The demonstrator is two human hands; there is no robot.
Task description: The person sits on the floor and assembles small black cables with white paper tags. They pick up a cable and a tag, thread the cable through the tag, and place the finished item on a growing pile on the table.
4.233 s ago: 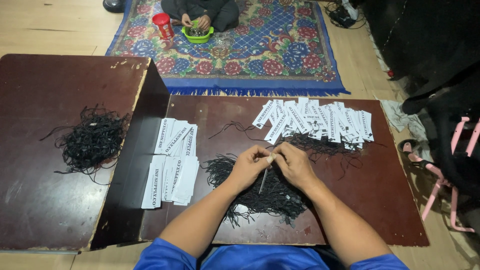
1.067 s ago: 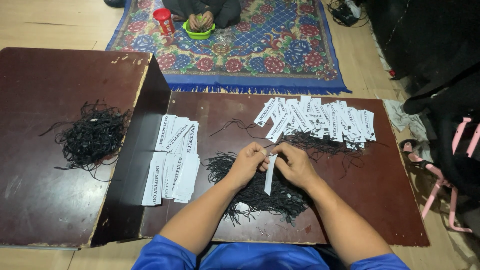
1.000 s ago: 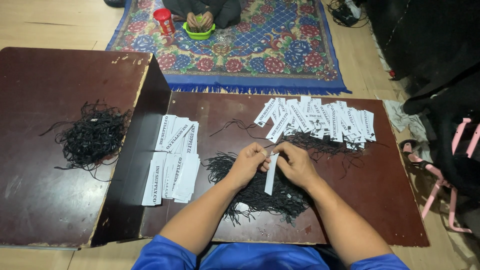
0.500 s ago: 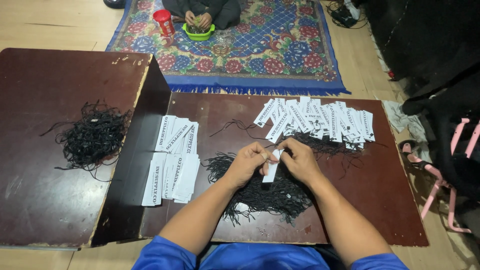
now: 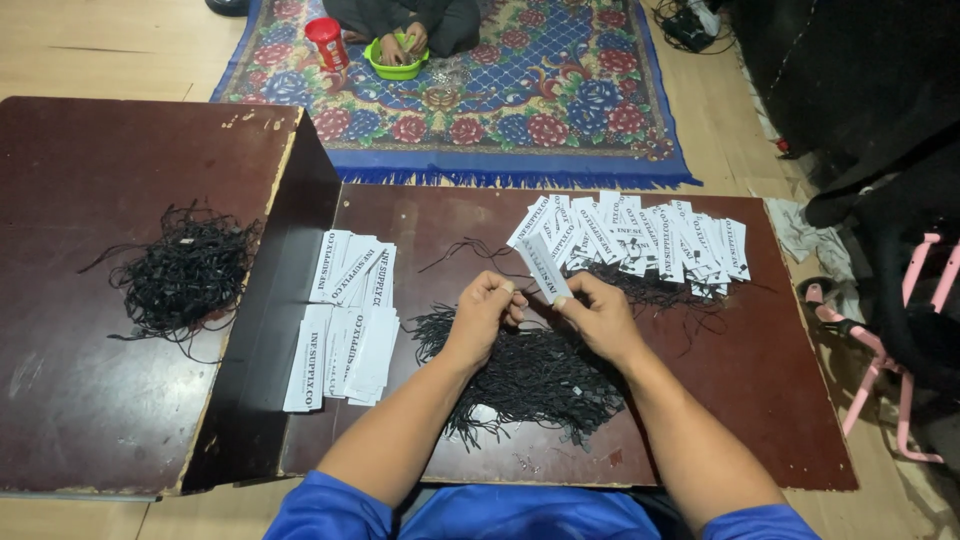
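paper tag (image 5: 541,265) pinched by right hand (image 5: 598,318) and left hand (image 5: 482,312); green bowl (image 5: 394,62) contents unclear.

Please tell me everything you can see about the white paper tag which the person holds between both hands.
The tag is a narrow white strip, apparently paper or card, with dark printing along its length. It is tilted, its upper end leaning left, raised above the pile of black strings on the brown table. The right hand pinches its lower end; the left hand is close beside it, fingers pinched, whether touching it is unclear. It looks flat and unbent.
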